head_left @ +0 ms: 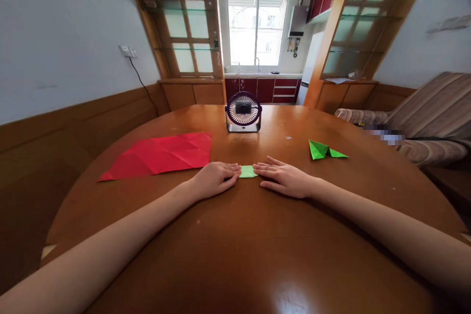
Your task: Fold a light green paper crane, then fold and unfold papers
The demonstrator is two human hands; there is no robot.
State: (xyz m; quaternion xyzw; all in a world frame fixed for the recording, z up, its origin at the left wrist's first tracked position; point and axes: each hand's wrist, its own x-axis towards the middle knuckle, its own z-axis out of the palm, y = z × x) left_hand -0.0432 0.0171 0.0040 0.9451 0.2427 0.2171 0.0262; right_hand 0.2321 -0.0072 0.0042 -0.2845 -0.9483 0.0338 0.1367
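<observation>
A small folded piece of light green paper [248,171] lies flat on the wooden table between my hands. My left hand [216,177] rests on its left end, palm down, fingers stretched out close together. From the other side, my right hand [285,176] lies flat with its fingers spread, the fingertips on the paper's right end. Part of the paper is hidden under the fingers. Just behind my left hand a large creased sheet of red paper [165,153] is spread out. Farther right lies a folded bright green paper shape [319,149], touched by neither hand.
A small round fan [243,110] stands on the table [235,255] straight ahead. To the right is a striped sofa [430,108]. A wall socket [127,51] with a black cord is on the left, and a kitchen window [256,29] is beyond the table.
</observation>
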